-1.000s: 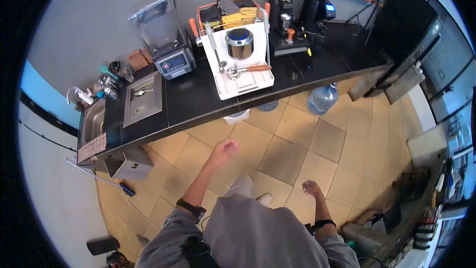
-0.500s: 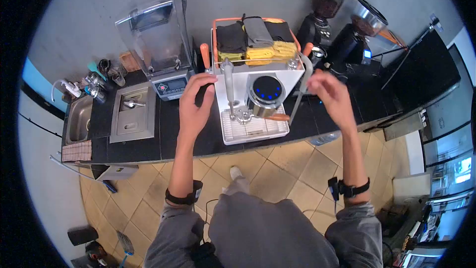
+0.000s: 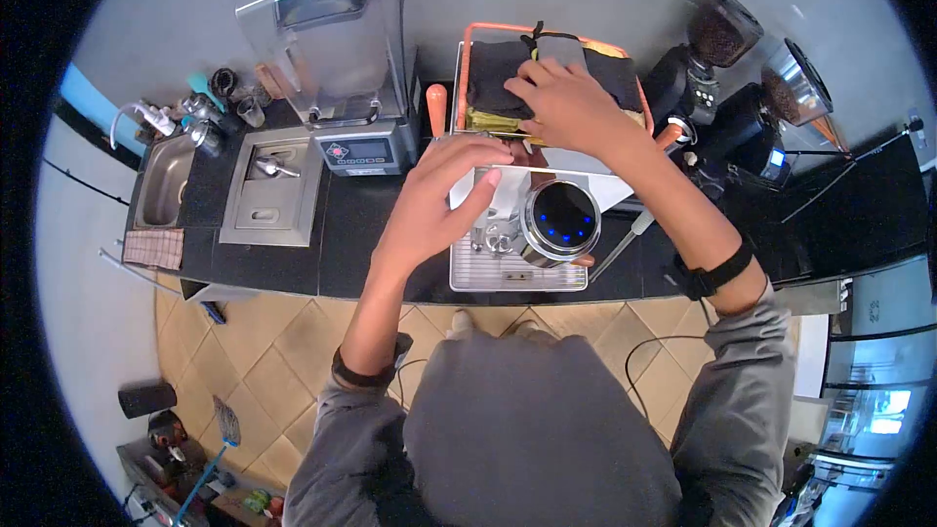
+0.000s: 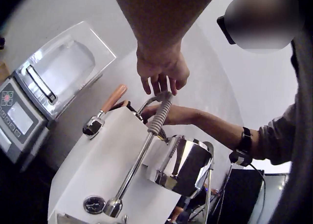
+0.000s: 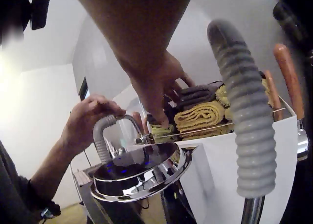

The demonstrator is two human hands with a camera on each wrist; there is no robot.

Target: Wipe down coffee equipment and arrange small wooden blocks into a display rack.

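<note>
Folded cloths, among them a dark cloth (image 3: 493, 73), a grey cloth (image 3: 560, 49) and a yellow cloth (image 5: 200, 114), lie inside an orange rail on top of a white espresso machine (image 4: 117, 146). My right hand (image 3: 576, 117) reaches over the machine, fingers spread across the dark and grey cloths. Its thumb is down at the front of the left stack in the right wrist view. Loosely bent, my left hand (image 3: 429, 200) hovers around the top of the left steam wand (image 4: 161, 119). Below my hands sits the chrome brewing head (image 3: 559, 217) with blue lights.
A blender (image 3: 356, 151) stands left of the machine, then a steel rinser plate (image 3: 264, 217) and a sink (image 3: 161, 185). Two coffee grinders, the nearer one (image 3: 698, 88) and another (image 3: 766, 137), are on the right. A second steam wand (image 5: 247, 121) rises near my right forearm.
The person has stepped up to the counter. Both hands have risen from low at the sides: the right has moved onto the cloths, the left to the machine's left front.
</note>
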